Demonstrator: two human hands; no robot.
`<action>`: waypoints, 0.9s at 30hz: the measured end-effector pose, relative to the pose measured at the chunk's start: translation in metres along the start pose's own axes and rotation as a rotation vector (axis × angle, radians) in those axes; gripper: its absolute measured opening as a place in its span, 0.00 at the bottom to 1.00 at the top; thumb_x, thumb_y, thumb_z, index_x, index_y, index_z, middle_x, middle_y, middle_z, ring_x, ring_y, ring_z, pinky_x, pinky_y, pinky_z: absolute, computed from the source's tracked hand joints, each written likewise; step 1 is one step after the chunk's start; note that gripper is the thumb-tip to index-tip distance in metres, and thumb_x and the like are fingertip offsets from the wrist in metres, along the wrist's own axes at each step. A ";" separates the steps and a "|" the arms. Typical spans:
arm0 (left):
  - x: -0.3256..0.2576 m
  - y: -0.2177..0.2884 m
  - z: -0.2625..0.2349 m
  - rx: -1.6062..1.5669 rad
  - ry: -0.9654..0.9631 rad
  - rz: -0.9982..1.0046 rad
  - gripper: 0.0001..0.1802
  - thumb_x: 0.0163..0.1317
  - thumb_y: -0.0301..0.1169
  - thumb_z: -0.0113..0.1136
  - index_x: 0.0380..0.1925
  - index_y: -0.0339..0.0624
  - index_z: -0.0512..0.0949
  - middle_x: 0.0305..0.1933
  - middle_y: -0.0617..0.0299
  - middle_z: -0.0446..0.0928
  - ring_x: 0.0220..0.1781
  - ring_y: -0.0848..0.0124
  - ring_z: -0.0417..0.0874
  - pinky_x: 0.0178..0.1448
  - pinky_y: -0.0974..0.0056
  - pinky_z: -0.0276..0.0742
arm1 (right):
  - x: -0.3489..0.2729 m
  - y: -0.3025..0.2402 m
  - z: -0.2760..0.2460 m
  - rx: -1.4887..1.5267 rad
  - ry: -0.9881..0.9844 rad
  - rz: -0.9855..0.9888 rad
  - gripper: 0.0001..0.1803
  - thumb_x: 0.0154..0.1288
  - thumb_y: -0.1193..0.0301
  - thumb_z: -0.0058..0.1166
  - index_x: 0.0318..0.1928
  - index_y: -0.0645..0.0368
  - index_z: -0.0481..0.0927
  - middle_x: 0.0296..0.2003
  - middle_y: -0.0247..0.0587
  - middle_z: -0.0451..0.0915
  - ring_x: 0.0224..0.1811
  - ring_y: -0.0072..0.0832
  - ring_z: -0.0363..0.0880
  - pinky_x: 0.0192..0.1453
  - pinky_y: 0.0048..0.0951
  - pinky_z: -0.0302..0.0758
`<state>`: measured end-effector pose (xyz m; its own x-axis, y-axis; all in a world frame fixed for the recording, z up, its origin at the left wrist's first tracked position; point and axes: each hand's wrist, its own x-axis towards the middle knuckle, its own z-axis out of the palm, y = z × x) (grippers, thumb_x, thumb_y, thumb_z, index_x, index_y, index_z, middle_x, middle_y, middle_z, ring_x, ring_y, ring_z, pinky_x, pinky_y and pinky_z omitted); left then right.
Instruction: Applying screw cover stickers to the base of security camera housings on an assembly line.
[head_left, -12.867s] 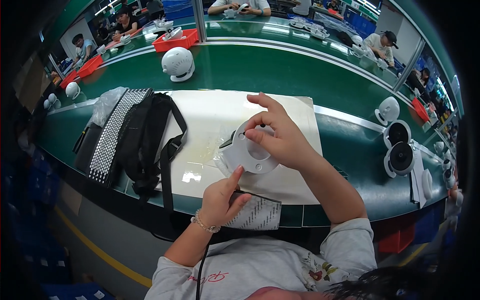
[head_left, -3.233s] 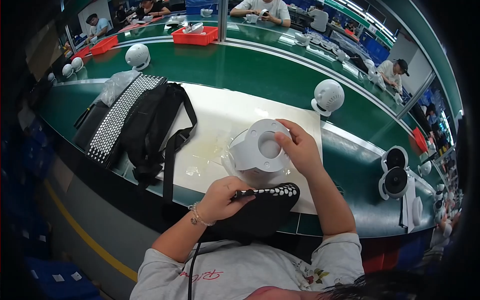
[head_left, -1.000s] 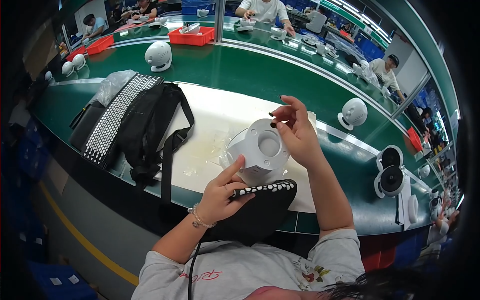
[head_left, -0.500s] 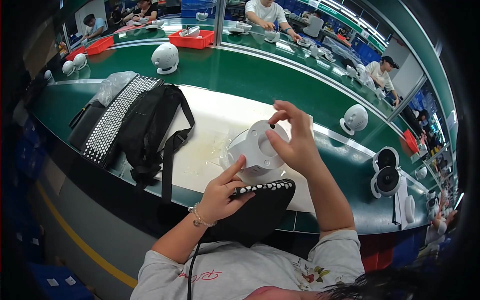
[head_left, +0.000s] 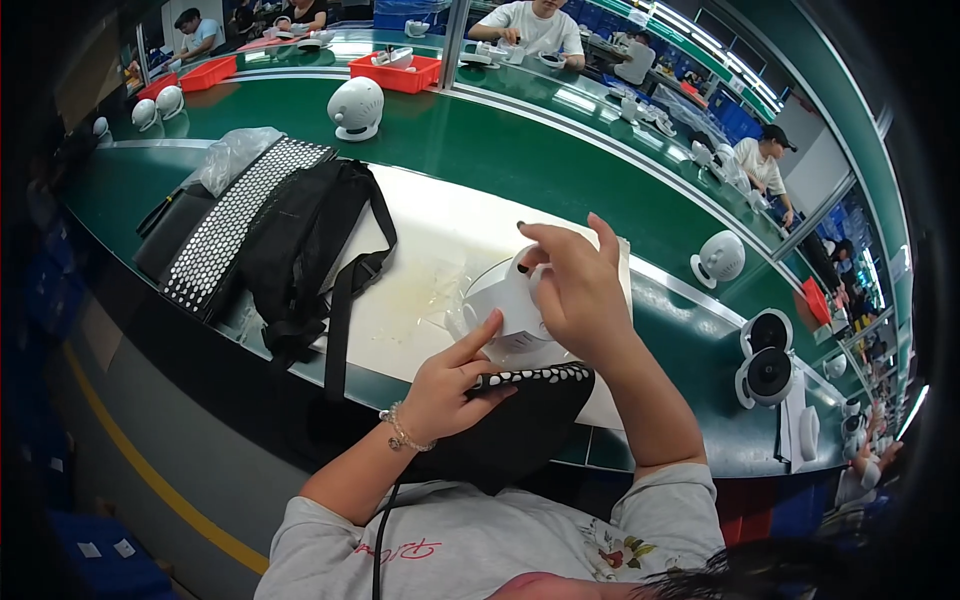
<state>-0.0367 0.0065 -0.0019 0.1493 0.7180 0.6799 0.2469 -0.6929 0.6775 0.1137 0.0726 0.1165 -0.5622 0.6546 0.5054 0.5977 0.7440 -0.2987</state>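
A white plastic device [head_left: 502, 300] with a ring-shaped base lies tilted before me on clear plastic film. My left hand [head_left: 455, 385], with a beaded bracelet, has its thumb pressed to the device's near side. Its other fingers curl at the white-dotted edge of a black fabric piece [head_left: 500, 435]. Over the base is my right hand [head_left: 580, 300], fingers bent inward at the rim, one finger raised. Dark spots show at its fingertips; whether these are nails or small parts I cannot tell. The right hand hides most of the ring.
A black bag [head_left: 300, 235] with straps lies left on the white sheet [head_left: 405, 300], beside a dotted black case [head_left: 235, 220]. White round devices [head_left: 355, 108] stand around the green bench. Two black-faced units [head_left: 768, 365] are at right. People work behind a red tray [head_left: 425, 72].
My right hand has turned and lowered onto the base, covering its ring. The device looks more tilted. My left hand stays nearly in place. The view has shifted slightly.
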 end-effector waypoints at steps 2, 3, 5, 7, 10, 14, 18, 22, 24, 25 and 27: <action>-0.001 0.001 -0.001 0.009 -0.039 -0.041 0.09 0.41 0.24 0.66 0.23 0.35 0.75 0.63 0.51 0.61 0.42 0.64 0.80 0.38 0.69 0.75 | -0.003 -0.003 -0.003 -0.182 0.050 -0.138 0.22 0.50 0.81 0.42 0.49 0.58 0.70 0.34 0.37 0.78 0.41 0.29 0.77 0.65 0.45 0.47; -0.002 0.001 -0.001 0.009 -0.034 -0.045 0.09 0.41 0.24 0.66 0.23 0.35 0.75 0.63 0.51 0.61 0.42 0.64 0.80 0.38 0.69 0.75 | -0.004 -0.006 -0.005 -0.180 0.046 -0.141 0.22 0.50 0.81 0.42 0.49 0.58 0.70 0.34 0.37 0.78 0.41 0.29 0.77 0.65 0.45 0.47; 0.000 -0.001 -0.001 -0.015 0.011 0.036 0.09 0.41 0.24 0.66 0.23 0.35 0.75 0.62 0.50 0.61 0.34 0.67 0.81 0.36 0.69 0.75 | -0.005 -0.009 -0.012 -0.192 -0.132 -0.070 0.21 0.51 0.80 0.43 0.49 0.57 0.70 0.41 0.41 0.77 0.51 0.33 0.73 0.66 0.47 0.46; -0.002 -0.003 -0.001 -0.015 0.012 0.041 0.09 0.41 0.24 0.66 0.23 0.35 0.75 0.62 0.51 0.61 0.31 0.68 0.80 0.35 0.69 0.75 | -0.011 -0.005 -0.014 -0.073 -0.113 -0.033 0.17 0.52 0.79 0.45 0.46 0.57 0.71 0.47 0.44 0.73 0.57 0.36 0.66 0.66 0.46 0.45; -0.003 -0.006 0.000 -0.027 -0.003 0.015 0.09 0.41 0.24 0.66 0.22 0.34 0.75 0.62 0.52 0.61 0.29 0.69 0.80 0.34 0.69 0.75 | -0.026 0.017 -0.007 0.215 -0.064 0.047 0.09 0.54 0.76 0.49 0.38 0.57 0.73 0.56 0.47 0.64 0.66 0.42 0.51 0.67 0.44 0.45; -0.001 -0.003 0.000 -0.015 -0.022 -0.006 0.09 0.40 0.24 0.66 0.21 0.34 0.74 0.62 0.54 0.62 0.30 0.68 0.80 0.34 0.70 0.75 | -0.045 0.024 0.002 0.443 -0.092 0.171 0.03 0.56 0.72 0.53 0.29 0.57 0.73 0.64 0.48 0.53 0.70 0.46 0.37 0.66 0.39 0.47; -0.002 -0.006 0.002 -0.017 -0.009 -0.015 0.10 0.39 0.25 0.67 0.19 0.34 0.74 0.62 0.54 0.63 0.30 0.68 0.80 0.35 0.69 0.75 | -0.051 0.027 0.006 0.481 -0.119 0.164 0.02 0.58 0.72 0.51 0.31 0.57 0.74 0.65 0.48 0.52 0.70 0.45 0.36 0.63 0.35 0.50; -0.001 -0.009 0.004 -0.005 0.020 -0.003 0.11 0.40 0.26 0.67 0.18 0.34 0.73 0.61 0.55 0.64 0.33 0.67 0.79 0.37 0.68 0.75 | -0.056 0.029 0.009 0.459 -0.072 0.164 0.06 0.60 0.68 0.51 0.30 0.56 0.75 0.63 0.47 0.56 0.70 0.46 0.39 0.64 0.37 0.50; -0.001 -0.009 0.004 0.008 0.016 -0.001 0.11 0.40 0.26 0.67 0.18 0.34 0.73 0.61 0.56 0.64 0.35 0.67 0.79 0.38 0.68 0.75 | -0.061 0.035 0.010 0.000 0.077 -0.133 0.10 0.61 0.63 0.50 0.31 0.55 0.78 0.60 0.45 0.62 0.68 0.45 0.47 0.63 0.40 0.51; -0.001 -0.008 0.004 0.020 0.024 0.027 0.11 0.40 0.26 0.67 0.19 0.33 0.74 0.61 0.56 0.65 0.36 0.67 0.79 0.39 0.68 0.75 | -0.066 0.038 0.010 0.000 0.078 -0.130 0.10 0.61 0.63 0.50 0.31 0.55 0.78 0.60 0.45 0.62 0.68 0.45 0.47 0.63 0.40 0.51; 0.000 -0.008 0.004 0.029 0.030 0.056 0.11 0.40 0.26 0.67 0.20 0.33 0.74 0.60 0.56 0.65 0.36 0.66 0.79 0.40 0.68 0.75 | -0.076 0.041 0.009 -0.375 0.135 -0.408 0.11 0.61 0.59 0.48 0.33 0.51 0.80 0.57 0.41 0.66 0.65 0.44 0.54 0.62 0.42 0.52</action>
<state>-0.0344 0.0122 -0.0081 0.1347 0.6758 0.7247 0.2667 -0.7291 0.6303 0.1754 0.0547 0.0584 -0.7269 0.2829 0.6258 0.5233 0.8182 0.2381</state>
